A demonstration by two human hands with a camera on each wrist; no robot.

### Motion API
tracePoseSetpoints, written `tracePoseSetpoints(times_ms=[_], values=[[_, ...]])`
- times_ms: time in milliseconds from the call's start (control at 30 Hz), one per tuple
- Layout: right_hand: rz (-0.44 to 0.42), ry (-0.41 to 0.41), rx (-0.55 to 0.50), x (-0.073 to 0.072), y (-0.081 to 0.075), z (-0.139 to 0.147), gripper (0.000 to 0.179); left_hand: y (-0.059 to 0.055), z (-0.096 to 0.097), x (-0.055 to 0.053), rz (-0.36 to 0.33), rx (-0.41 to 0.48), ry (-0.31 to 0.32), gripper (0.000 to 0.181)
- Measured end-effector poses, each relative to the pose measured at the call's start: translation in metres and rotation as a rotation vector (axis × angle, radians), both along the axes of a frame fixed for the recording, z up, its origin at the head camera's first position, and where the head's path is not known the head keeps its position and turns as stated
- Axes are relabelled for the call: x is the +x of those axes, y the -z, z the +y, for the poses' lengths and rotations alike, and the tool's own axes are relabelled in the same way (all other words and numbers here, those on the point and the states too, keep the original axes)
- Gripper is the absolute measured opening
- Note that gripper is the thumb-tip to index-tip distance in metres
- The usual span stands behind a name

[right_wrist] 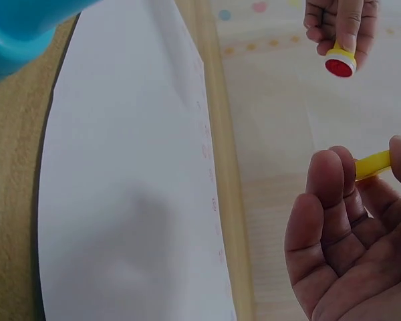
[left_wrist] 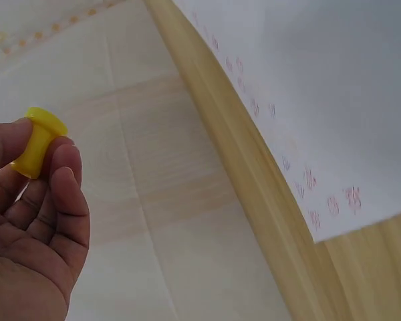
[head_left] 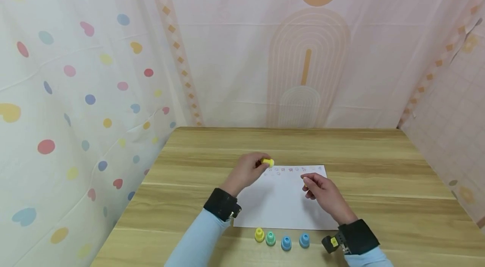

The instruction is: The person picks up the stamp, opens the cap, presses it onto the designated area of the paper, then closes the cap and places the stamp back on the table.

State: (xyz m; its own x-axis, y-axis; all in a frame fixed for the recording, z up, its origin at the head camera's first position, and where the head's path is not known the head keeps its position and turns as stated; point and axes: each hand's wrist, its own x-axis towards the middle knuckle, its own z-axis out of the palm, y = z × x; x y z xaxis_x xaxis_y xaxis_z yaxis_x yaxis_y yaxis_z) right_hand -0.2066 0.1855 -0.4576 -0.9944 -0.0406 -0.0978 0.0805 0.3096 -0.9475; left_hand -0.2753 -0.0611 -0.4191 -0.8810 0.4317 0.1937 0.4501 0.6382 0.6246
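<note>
Above the far edge of the white paper (head_left: 273, 204), my left hand (head_left: 244, 172) pinches a small yellow stamp (head_left: 267, 162) between thumb and fingers. In the right wrist view the red stamping face (right_wrist: 340, 66) of that stamp shows inside a white rim. My right hand (head_left: 323, 194) hovers over the paper's right part and pinches a small yellow piece (right_wrist: 373, 165), which looks like a cap; the thumb and fingers partly hide it. Small printed marks (head_left: 290, 169) run along the paper's far edge.
Along the near edge of the paper stand a yellow stamp (head_left: 259, 235), a green stamp (head_left: 270, 238) and two blue stamps (head_left: 286, 243). The wooden table (head_left: 379, 182) meets a patterned curtain (head_left: 235, 69) at the back and sides.
</note>
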Motion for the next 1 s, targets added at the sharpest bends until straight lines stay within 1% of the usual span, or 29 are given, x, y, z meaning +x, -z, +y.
tracePoseSetpoints(times_ms=[167, 467, 600, 733, 1000], values=[[-0.008, -0.001, 0.013, 0.0, 0.002, 0.0, 0.033, 0.0, -0.009, -0.007, 0.007, -0.068, -0.028, 0.022], [-0.026, 0.003, 0.021, 0.002, 0.004, -0.003, 0.033, 0.002, -0.017, -0.014, -0.001, -0.227, -0.035, 0.016], [-0.018, 0.004, 0.022, 0.002, 0.006, -0.003, 0.032, 0.007, -0.019, -0.017, 0.0, -0.303, -0.036, 0.014], [-0.021, 0.003, 0.021, 0.001, 0.006, -0.003, 0.032, 0.012, -0.021, -0.02, -0.013, -0.368, -0.042, 0.014], [-0.02, 0.002, 0.02, 0.001, 0.007, -0.004, 0.032, 0.023, -0.025, -0.027, -0.041, -0.419, -0.045, 0.016]])
